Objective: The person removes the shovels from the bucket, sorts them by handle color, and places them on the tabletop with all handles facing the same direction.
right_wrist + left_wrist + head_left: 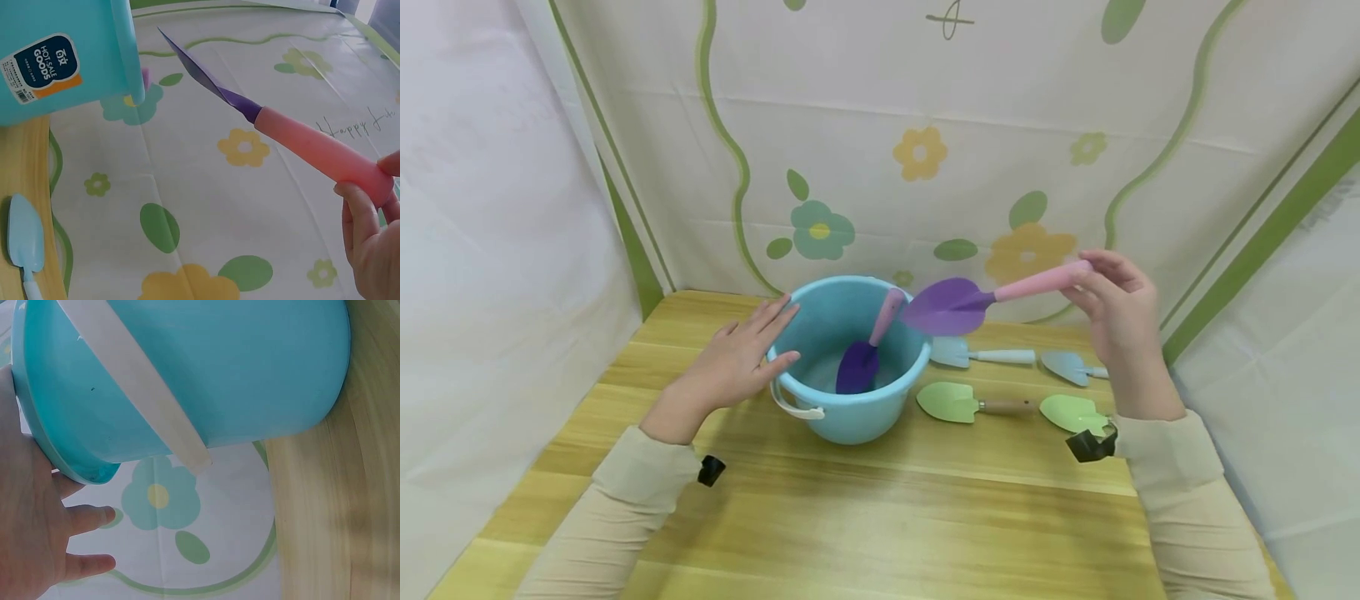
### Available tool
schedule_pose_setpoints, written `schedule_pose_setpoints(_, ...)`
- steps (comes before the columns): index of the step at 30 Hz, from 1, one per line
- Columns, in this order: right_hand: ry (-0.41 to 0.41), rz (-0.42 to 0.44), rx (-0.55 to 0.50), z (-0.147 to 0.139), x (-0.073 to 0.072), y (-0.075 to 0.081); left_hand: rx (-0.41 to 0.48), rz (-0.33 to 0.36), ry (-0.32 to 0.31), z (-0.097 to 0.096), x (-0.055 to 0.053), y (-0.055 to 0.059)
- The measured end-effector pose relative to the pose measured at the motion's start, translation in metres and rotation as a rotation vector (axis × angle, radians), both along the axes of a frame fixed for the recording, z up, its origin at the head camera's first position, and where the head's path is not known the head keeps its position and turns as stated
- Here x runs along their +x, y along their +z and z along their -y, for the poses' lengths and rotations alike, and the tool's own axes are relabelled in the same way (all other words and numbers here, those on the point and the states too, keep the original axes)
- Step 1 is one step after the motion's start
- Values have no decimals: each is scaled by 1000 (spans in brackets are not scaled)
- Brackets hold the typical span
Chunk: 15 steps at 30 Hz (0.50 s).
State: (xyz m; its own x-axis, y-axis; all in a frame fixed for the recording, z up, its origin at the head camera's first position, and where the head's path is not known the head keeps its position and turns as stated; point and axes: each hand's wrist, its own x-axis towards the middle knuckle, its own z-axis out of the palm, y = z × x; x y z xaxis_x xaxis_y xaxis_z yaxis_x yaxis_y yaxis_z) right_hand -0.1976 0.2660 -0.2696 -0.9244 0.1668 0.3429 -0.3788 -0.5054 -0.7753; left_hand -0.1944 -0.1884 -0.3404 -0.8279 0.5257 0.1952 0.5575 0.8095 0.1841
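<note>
A light blue bucket (857,417) stands upright on the table, and a purple trowel with a pink handle (859,367) leans inside it. My left hand (741,354) rests at the bucket's left rim with its fingers spread and straight; the left wrist view shows these fingers (87,519) beside the rim. By the end of its pink handle, my right hand (1116,300) pinches a second purple trowel (951,307). That trowel is held in the air, its blade tip overlapping the bucket's right rim in the head view. In the right wrist view its pink handle (319,147) slopes up toward the blade.
Right of the bucket lie two light blue trowels, one nearer (951,352) and one farther right (1067,367). In front of them are a green trowel with a wooden handle (951,402) and another green trowel (1071,412). A flowered cloth (865,150) hangs behind the table.
</note>
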Motion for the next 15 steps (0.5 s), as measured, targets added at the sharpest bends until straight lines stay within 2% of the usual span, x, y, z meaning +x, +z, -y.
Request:
schedule_pose_setpoints(7, -22, 4, -14, -10, 5, -5, 0, -4, 4, 0, 0, 0)
schedule_pose_setpoints(15, -3, 26, 2, -19, 11, -18, -2, 3, 3, 0, 0, 0)
